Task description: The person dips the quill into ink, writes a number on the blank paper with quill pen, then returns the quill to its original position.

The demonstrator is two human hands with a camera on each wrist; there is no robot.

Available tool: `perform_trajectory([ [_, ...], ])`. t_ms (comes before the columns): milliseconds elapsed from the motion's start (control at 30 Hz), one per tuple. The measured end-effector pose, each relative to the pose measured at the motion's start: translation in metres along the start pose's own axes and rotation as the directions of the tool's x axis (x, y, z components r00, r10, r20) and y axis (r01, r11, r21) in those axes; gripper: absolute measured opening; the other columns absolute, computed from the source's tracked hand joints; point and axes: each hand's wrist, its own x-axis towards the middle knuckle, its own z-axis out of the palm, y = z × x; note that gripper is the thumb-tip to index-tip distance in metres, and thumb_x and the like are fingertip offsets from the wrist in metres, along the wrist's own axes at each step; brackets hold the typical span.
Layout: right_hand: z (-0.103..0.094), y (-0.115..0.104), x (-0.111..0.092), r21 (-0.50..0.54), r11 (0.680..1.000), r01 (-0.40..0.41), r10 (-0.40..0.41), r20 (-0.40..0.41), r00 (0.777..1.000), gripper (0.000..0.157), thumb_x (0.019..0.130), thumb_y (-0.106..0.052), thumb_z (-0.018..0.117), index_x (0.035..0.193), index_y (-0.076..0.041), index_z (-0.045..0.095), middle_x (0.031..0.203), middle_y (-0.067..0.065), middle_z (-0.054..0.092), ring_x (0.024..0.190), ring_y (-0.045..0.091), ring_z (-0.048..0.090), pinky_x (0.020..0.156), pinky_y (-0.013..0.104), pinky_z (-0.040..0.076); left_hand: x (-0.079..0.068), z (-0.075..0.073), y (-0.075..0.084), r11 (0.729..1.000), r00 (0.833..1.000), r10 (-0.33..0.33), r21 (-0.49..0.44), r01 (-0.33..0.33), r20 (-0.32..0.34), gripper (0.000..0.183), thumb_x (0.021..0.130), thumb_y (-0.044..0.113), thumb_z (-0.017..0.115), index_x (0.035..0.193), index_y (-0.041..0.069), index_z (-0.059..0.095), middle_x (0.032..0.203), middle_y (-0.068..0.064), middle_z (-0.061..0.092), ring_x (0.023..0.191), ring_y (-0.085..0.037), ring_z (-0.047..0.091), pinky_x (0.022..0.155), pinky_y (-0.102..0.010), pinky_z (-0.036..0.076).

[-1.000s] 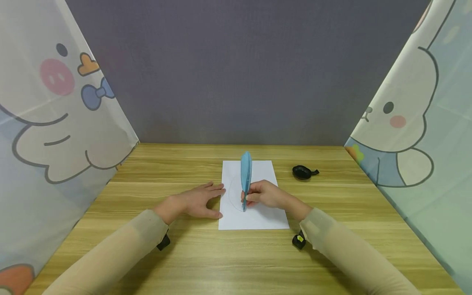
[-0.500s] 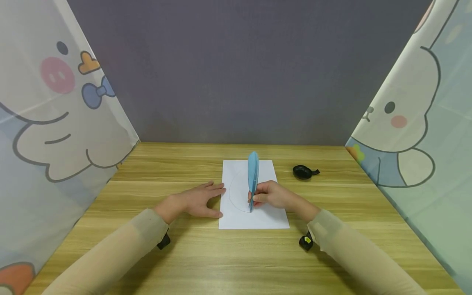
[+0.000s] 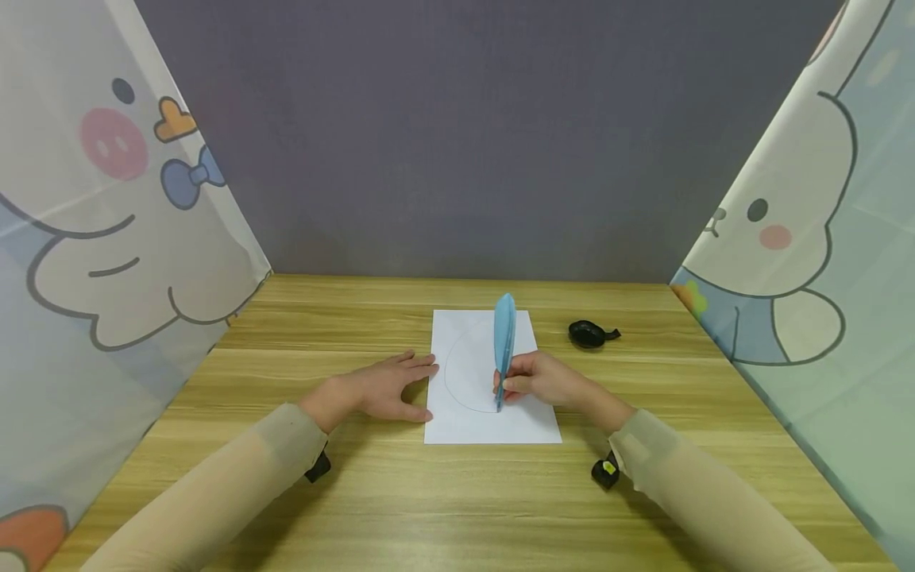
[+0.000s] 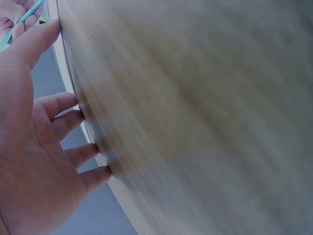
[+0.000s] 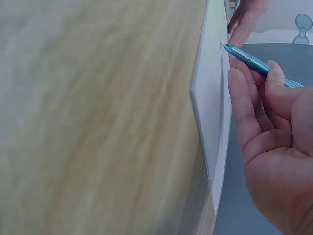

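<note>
A blue feather-shaped pen (image 3: 504, 332) stands nearly upright over a white sheet of paper (image 3: 457, 429). My right hand (image 3: 546, 380) pinches its lower shaft between thumb and fingers. In the right wrist view the tip of the pen (image 5: 249, 59) meets the paper, or very nearly so. A thin curved line (image 3: 445, 377) runs on the paper from near the top, round the left, to the tip at the bottom. My left hand (image 3: 386, 389) lies flat with spread fingers, its fingertips on the sheet's left edge. The left wrist view shows these fingers (image 4: 61, 103) extended.
A small black oval thing with a short tail (image 3: 586, 334) lies right of the paper. The wooden table (image 3: 343, 318) ends at a dark grey panel (image 3: 465, 143). Cartoon-printed cloths (image 3: 107, 254) hang at both sides.
My right hand has moved the pen rightward across the lower part of the paper, and the curved line has grown along the bottom. My left hand stays in place.
</note>
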Motion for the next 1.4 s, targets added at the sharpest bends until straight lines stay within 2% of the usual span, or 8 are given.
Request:
perform_trajectory([
  [533,-0.014,0.01,-0.009,0.019,1.0,-0.009,0.009,-0.012,1.0,0.021,0.111,-0.003,0.06,0.122,0.01,0.072,0.119,0.022,0.079,0.107,0.019,0.079,0.094,0.036,0.068,0.0,0.0,0.001,1.0,1.0,-0.016,0.0,0.016,0.02,0.094,0.102,0.063,0.069,0.175,0.018,0.031,0.185,-0.002,0.02,0.172,-0.041,0.011,0.137,-0.066,0.02],
  [733,-0.018,0.012,-0.013,0.004,1.0,-0.023,0.023,-0.038,0.999,0.02,0.112,-0.004,0.06,0.122,0.008,0.073,0.119,0.02,0.079,0.107,0.022,0.079,0.093,0.035,0.068,0.0,0.0,0.001,1.0,0.999,-0.021,-0.005,0.021,0.026,0.094,0.102,0.063,0.068,0.176,0.019,0.029,0.186,-0.001,0.018,0.173,-0.041,0.009,0.137,-0.066,0.019],
  [1100,-0.025,0.016,-0.019,-0.01,1.0,-0.001,0.001,-0.04,0.999,0.022,0.112,-0.001,0.058,0.123,0.014,0.07,0.12,0.027,0.076,0.111,0.032,0.078,0.094,0.037,0.068,0.0,0.0,0.001,1.0,1.0,-0.015,-0.004,0.015,0.019,0.094,0.102,0.063,0.068,0.175,0.017,0.031,0.185,-0.002,0.02,0.172,-0.041,0.011,0.136,-0.066,0.021],
  [1400,-0.029,0.017,-0.022,-0.009,1.0,-0.02,0.02,-0.056,0.998,0.023,0.112,-0.002,0.058,0.125,0.013,0.07,0.119,0.025,0.077,0.106,0.02,0.078,0.094,0.034,0.067,-0.002,-0.002,0.002,1.0,1.0,-0.015,-0.005,0.015,0.023,0.094,0.102,0.063,0.068,0.176,0.017,0.03,0.186,-0.002,0.019,0.172,-0.042,0.011,0.136,-0.067,0.02],
])
